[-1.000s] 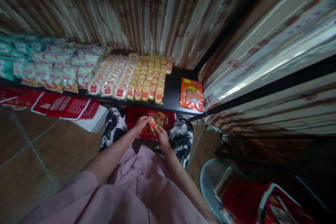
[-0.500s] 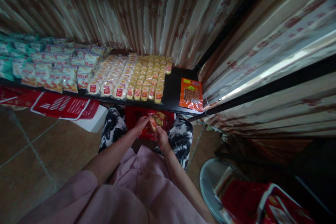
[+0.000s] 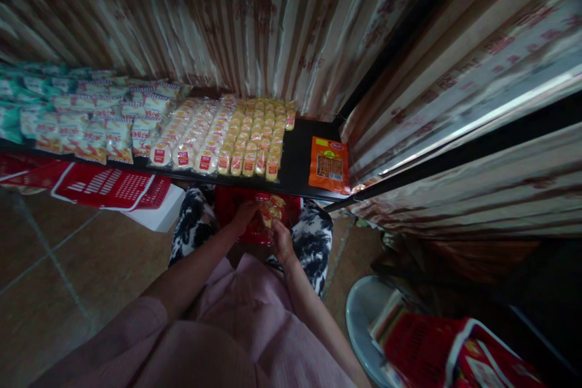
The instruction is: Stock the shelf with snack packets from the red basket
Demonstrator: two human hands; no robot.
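Observation:
Both my hands are over a red basket (image 3: 236,206) that rests between my knees, below the front edge of a black shelf (image 3: 297,160). My left hand (image 3: 244,216) and my right hand (image 3: 280,237) are closed on a small yellow snack packet (image 3: 268,213) held between them. More packets lie in the basket, partly hidden by my hands. Rows of small yellow packets (image 3: 257,136) lie on the shelf just above.
An orange packet (image 3: 329,165) lies alone at the shelf's right end. White round packets (image 3: 191,136) and red-and-green bags (image 3: 82,121) fill the shelf's left. A red basket (image 3: 109,188) stands on the floor at left. A round stool with red bags (image 3: 409,339) is at lower right. Curtains hang behind.
My hands with the packet have moved slightly further into the basket, toward the shelf edge. The view has shifted a little.

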